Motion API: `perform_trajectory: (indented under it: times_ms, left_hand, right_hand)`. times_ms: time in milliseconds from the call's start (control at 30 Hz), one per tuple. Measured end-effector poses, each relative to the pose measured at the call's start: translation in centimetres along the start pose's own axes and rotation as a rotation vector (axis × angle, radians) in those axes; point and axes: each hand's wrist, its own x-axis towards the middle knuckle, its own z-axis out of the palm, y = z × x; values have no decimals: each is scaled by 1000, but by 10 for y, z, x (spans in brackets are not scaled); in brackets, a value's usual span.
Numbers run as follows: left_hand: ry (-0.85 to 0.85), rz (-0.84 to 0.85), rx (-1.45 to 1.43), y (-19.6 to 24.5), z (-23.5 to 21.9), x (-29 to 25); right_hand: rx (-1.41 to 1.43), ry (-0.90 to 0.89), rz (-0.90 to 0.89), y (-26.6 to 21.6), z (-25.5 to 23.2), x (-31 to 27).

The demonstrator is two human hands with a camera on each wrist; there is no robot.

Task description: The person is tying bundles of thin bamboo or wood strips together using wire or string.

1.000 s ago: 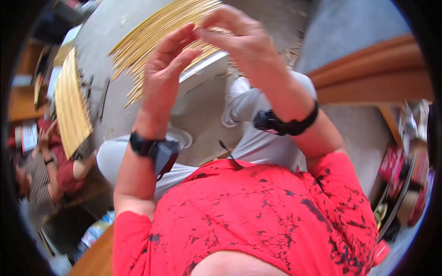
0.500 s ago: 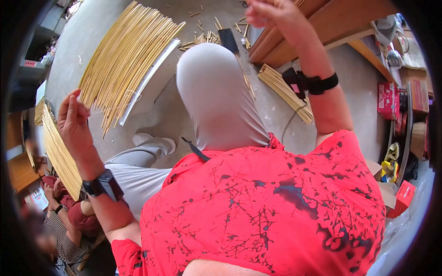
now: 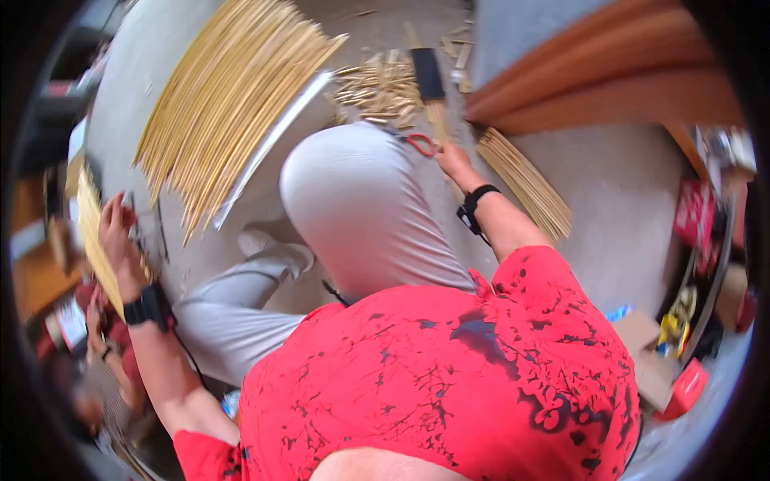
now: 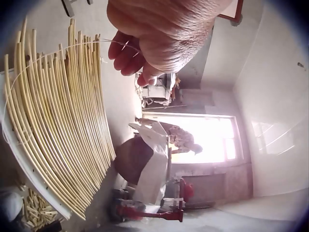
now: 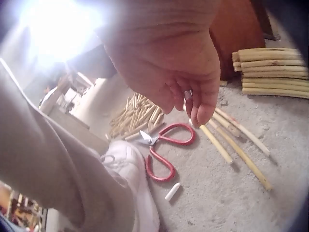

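Observation:
My left hand [image 3: 119, 240] is raised at the left, beyond the near end of a mat of slender sticks [image 3: 233, 104]. It pinches a thin white thread [image 4: 72, 45], which runs across to the sticks in the left wrist view. My right hand [image 3: 457, 164] reaches down to the floor beside my right knee. Just under its loosely bent fingers [image 5: 206, 108] lie red-handled scissors [image 5: 177, 134], blades slightly parted, with the fingertips right at one handle loop. A ring shows on one finger.
Short stick offcuts [image 3: 377, 88] are heaped behind the knee near a dark phone [image 3: 427, 74]. A bundle of sticks [image 3: 525, 184] lies to the right, below a brown wooden panel [image 3: 601, 72]. Another person [image 3: 112, 361] sits at the far left. A white chalk-like piece [image 5: 172, 191] lies near my shoe.
My hands, close together in front a second ago, have moved apart. The left went left; the right swung out right, then came down to the scissors on the floor.

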Motion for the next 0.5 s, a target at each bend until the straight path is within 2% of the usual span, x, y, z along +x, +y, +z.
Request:
perform_trajectory:
  times_ms: [33, 100, 133, 200, 267, 300, 433, 500]
  left_hand:
    - [-3, 39, 76, 24, 19, -16]
    - [-34, 33, 229, 24, 25, -6]
    - [-88, 65, 301, 14, 21, 5]
    - [-73, 38, 327, 7, 33, 14]
    - [-54, 135, 549, 0, 42, 18]
    - [-27, 154, 602, -2, 50, 18]
    - [-35, 198, 635, -58, 65, 29]
    - [109, 227, 765, -58, 92, 15]
  right_hand:
    - [-10, -80, -3, -7, 10, 9]
    - [289, -76, 42, 6, 49, 29]
    - [268, 87, -344, 19, 68, 36]
    - [112, -39, -179, -2, 88, 30]
    - [-29, -135, -61, -18, 106, 17]
    - [-77, -168, -32, -19, 114, 14]
    - [-147, -211, 40, -15, 110, -5]
    - [-155, -217, 57, -9, 103, -8]
